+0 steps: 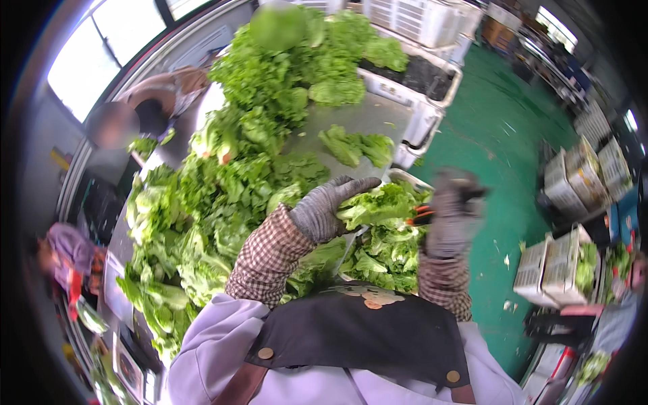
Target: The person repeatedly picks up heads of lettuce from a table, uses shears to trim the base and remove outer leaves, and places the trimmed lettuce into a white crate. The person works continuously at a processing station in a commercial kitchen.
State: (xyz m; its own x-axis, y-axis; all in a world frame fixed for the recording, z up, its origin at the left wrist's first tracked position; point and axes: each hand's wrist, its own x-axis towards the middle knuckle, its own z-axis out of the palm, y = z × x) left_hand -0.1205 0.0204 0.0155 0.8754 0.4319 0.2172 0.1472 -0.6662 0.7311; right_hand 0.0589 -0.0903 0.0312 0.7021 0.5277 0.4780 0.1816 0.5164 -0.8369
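My left hand (329, 208), in a grey knit glove, is closed on a head of leafy green lettuce (376, 206), its index finger stretched along the top. Below that head, more loose lettuce (385, 260) fills a container close to my body. On the right, my right hand (456, 212), gloved in grey as well, is smeared by motion, and its fingers cannot be made out. A small orange-and-black item (421, 214) shows between the lettuce and my right hand; its kind, and whether I grip it, is unclear.
A large heap of lettuce (233, 169) covers the left of the metal table (381, 118). White crates (432, 121) line its far right side. Other people (162, 94) are at the left. More crates (557, 266) stand on the green floor (499, 148) at right.
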